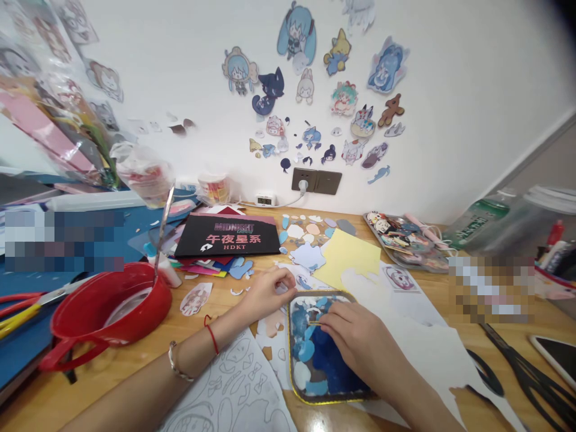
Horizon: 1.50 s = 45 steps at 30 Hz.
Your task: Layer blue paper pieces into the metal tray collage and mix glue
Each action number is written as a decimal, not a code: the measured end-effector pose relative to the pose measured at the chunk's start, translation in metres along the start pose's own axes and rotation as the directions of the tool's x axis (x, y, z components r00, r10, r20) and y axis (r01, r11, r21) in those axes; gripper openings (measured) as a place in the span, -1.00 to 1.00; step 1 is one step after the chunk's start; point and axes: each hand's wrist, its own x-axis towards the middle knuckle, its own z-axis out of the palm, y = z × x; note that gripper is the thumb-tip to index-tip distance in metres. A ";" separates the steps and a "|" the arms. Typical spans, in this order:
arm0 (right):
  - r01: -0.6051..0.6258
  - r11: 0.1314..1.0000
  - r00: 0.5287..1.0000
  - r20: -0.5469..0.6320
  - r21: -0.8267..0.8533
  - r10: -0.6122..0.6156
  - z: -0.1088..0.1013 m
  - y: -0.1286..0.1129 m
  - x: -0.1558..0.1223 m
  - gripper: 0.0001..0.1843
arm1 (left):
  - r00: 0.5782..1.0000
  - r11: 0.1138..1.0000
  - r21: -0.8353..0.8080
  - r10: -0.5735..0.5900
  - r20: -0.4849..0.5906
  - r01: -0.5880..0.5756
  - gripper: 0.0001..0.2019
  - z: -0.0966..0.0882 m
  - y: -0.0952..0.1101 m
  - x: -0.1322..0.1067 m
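Note:
A shallow tray [291, 360] with a gold rim holds light-blue, white and dark-blue cut paper pieces. My right hand [360, 336] reaches over it from the right, fingers closed on a thin gold-coloured tool [314, 323] that points left above the pieces; its exact kind is unclear. At the tray's upper left corner is my left hand [269, 293], thumb and fingers curled together in a pinch. Whatever lies between those fingertips, if anything, is hidden. Just beyond the tray rests a pale blue-white paper cutout [308, 257], beside a yellow paper sheet [353, 255].
A red pot [110, 306] stands at left, near red-and-yellow-handled pliers [40, 306]. Behind my left hand lies a black box [227, 235] on coloured paper. Line-drawn paper [229, 390] spreads in front. Black scissors [517, 366] and a green bottle [486, 216] are at right.

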 end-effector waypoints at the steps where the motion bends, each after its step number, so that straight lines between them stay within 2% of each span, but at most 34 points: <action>1: -0.014 1.000 1.000 0.008 0.013 0.013 0.000 0.001 0.000 -0.80 | 1.000 1.000 -0.001 0.000 0.001 0.000 -0.97 0.000 0.000 0.000; 4: -0.050 0.998 0.998 0.038 0.033 0.049 -0.001 0.003 -0.001 -0.81 | 1.000 1.000 -0.003 -0.004 0.006 0.004 -0.97 0.000 0.000 0.000; 12: -0.084 0.996 0.996 0.013 0.011 0.084 0.003 0.006 0.001 -0.83 | 1.000 1.000 -0.009 -0.006 0.015 0.006 -0.97 0.000 0.002 0.001; 19: -0.146 0.986 0.988 0.062 0.081 0.142 -0.001 0.009 0.003 -0.82 | 1.000 1.000 -0.008 0.007 0.005 -0.006 -1.00 -0.001 0.002 0.001; 23: -0.176 0.975 0.984 0.040 0.138 0.172 -0.002 0.007 0.006 -0.82 | 1.000 1.000 -0.010 -0.001 0.015 0.001 -0.99 -0.001 0.002 0.000; 29: -0.140 0.989 0.990 0.038 0.055 0.138 0.008 0.005 0.011 -0.77 | 1.000 1.000 -0.012 0.002 0.014 -0.002 -0.99 0.000 0.002 0.000; 45: -0.056 0.998 0.997 -0.047 0.030 0.057 0.014 0.008 0.010 -0.79 | 1.000 1.000 -0.008 0.007 0.017 -0.007 -0.99 0.000 0.001 0.001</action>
